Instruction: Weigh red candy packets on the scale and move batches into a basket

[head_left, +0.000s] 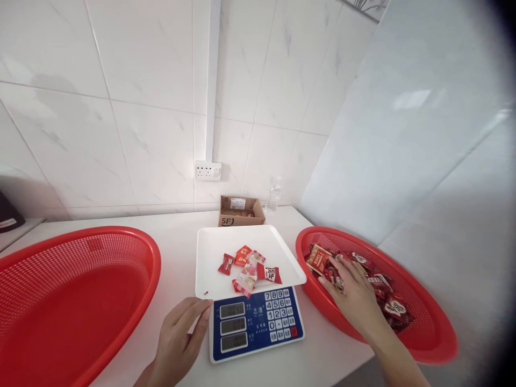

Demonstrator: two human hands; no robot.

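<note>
My right hand point(355, 295) reaches into the right red basket point(431, 344), fingers spread over the wrapped candies point(395, 306). Its fingertips lie beside a red and gold packet point(318, 259). My left hand point(181, 336) is at the left edge of the blue and white digital scale point(258, 328), just below the tray's front corner. Its thumb and fingertips are drawn close together; whether anything is between them cannot be made out. On the scale's white tray point(221, 236) lie several wrapped snacks: a small red packet point(226, 263), a pink one point(248, 277) and a red and white one point(269, 273).
A large red basket point(155, 258) with perforated sides stands on the left of the white table point(177, 236). Behind the scale are a small cardboard box point(242, 219) with some packets inside and a clear plastic bottle point(274, 198). A tiled wall with a socket point(208, 171) rises behind.
</note>
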